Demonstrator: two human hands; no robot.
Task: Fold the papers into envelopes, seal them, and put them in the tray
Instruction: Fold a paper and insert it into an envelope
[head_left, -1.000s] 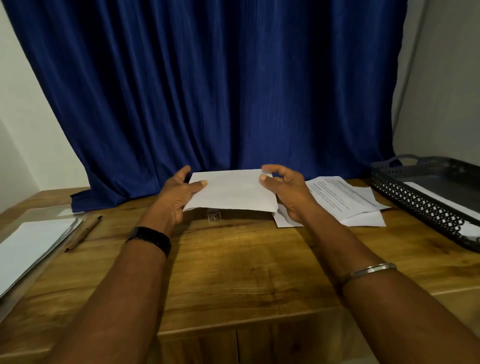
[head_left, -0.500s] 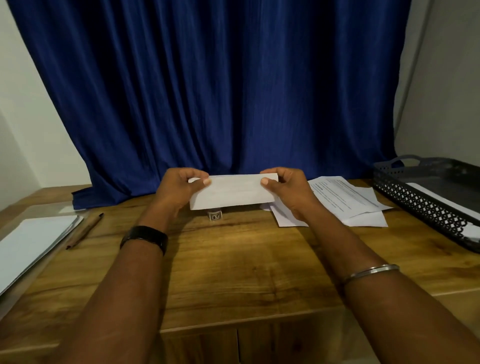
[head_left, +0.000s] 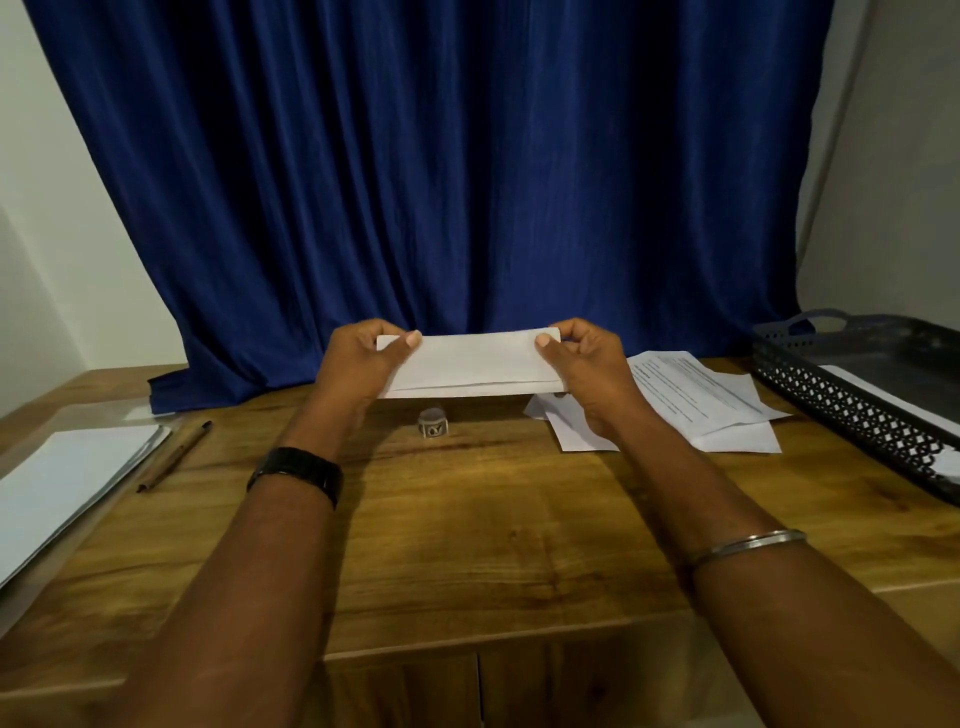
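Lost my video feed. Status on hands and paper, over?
Left hand and right hand each pinch one end of the folded paper, lifted off the table. Not in the tray yet. Loose sheets lie between it and the tray.

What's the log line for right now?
step: folding | left hand: pinches folded white paper, left end | right hand: pinches right end | paper: held above brown wooden table | black lattice tray: not reached

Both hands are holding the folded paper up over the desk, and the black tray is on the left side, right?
No: the black tray is on the right side, per the head view. The left hand and right hand do hold the folded paper over the desk.
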